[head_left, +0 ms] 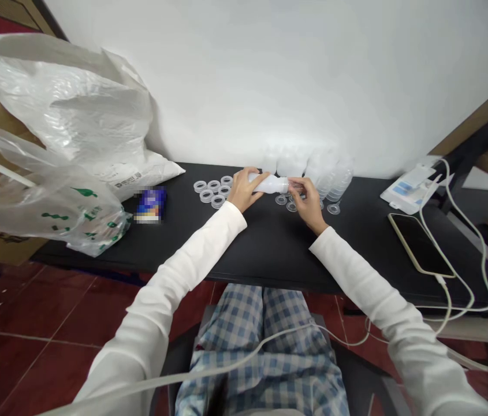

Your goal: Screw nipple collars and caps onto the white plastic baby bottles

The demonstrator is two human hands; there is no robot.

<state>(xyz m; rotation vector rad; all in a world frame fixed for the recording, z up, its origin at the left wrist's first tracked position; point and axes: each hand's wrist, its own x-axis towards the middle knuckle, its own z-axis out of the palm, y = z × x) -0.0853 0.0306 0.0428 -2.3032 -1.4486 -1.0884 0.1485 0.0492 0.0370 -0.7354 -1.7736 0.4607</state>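
Note:
A white translucent bottle [268, 184] lies sideways above the black table [265, 248], its neck pointing right. My left hand [244, 189] is wrapped round its body. My right hand [307, 203] has its fingers closed at the mouth of the bottle, on what looks like a small clear part [294, 185], mostly hidden by the fingers. Left of my left hand, several clear rings [213, 185] lie in rows. Several small clear discs [334, 208] lie around and beyond my right hand. Behind them stand several clear bottles [339, 179] against the wall.
A large white plastic bag [83, 104] and a clear printed bag [74, 214] fill the left side. A blue packet [151, 203] lies beside them. On the right are a phone [421, 245], a white cable [477, 231] and a clear plastic case [410, 188].

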